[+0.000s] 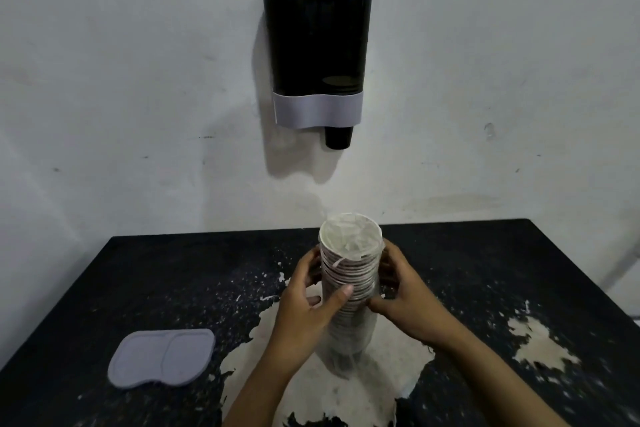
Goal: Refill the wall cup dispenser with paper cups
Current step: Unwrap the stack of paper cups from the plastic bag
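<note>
The cup stack [349, 288] is gripped by both the left hand [304, 305] and right hand [401, 302] above the bench [138, 270]. If lifted unevenly toward the dispenser [317, 55], the wrapped stack could bend or separate.

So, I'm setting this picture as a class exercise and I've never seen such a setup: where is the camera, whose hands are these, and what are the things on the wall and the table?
There is one picture, taken by a wide-angle camera worn on a person's head, looking forward and down. So the two bare hands belong to the wearer. The left hand and right hand both grip a tall stack of paper cups standing upright, which seems to be wrapped in a clear plastic sleeve. On the wall hangs the cup dispenser, dark with a grey band; one dark cup pokes out underneath. Its top appears open, and the grey lid lying flat on the table's left side is probably its cover. The black table has worn, pale patches where the surface has flaked.
</note>
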